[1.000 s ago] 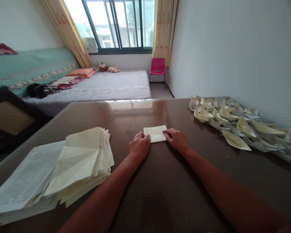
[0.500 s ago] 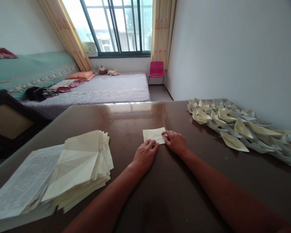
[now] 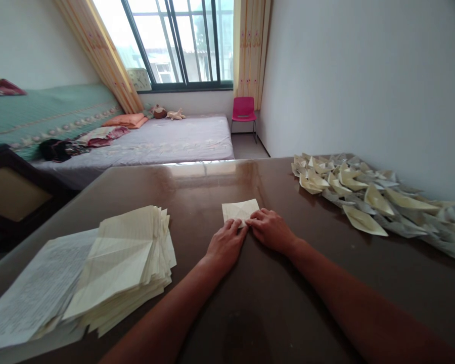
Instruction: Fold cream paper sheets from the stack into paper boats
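A small folded sheet of cream paper (image 3: 239, 209) lies flat on the brown table (image 3: 220, 303), with creases across its face. My left hand (image 3: 226, 244) presses on its near left edge, fingers close together. At the near right edge, the fingers of my right hand (image 3: 272, 230) are bent and gather on the paper, their tips almost touching those of the left. My hands cover the paper's near edge, so part of it is hidden.
To the left is a stack of cream sheets (image 3: 109, 253) beside printed pages (image 3: 41, 283). Many folded paper boats (image 3: 349, 179) crowd the right side against the wall. Beyond the table stand a bed (image 3: 189, 134) and a pink chair (image 3: 243, 109).
My right hand has slid from the paper's right edge down to its near edge, closer to my left hand. The left hand stays nearly in place.
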Tool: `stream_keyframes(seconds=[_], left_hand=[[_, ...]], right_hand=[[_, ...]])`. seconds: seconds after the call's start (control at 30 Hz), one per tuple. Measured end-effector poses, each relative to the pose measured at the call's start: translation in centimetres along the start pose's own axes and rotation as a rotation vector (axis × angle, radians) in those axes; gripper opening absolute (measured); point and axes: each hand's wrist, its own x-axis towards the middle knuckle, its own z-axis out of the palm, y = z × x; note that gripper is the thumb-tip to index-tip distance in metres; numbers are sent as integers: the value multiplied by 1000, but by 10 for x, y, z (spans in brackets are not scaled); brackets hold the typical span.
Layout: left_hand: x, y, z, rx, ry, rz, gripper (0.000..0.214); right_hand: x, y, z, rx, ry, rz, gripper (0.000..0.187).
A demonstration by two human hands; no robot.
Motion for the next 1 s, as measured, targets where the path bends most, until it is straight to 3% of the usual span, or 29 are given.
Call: stream_keyframes(seconds=[0.23,0.5,0.7,0.9,1.0], left_hand=[[-4,-4,-12,81,-53,-69,32],[-5,-9,-25,204,-124,-167,28],[-5,-14,-20,173,-57,-148,22],[-2,-17,-13,153,12,-176,28],[-1,-17,-10,192,31,-153,25]], right_hand=[[-4,11,-14,-12,-20,-22,23],[-5,22,-8,-6,-3,48,30],[-3,21,-6,-67,-11,48,20],[-4,26,-1,52,16,81,39],[-5,24,2,92,47,90,39]])
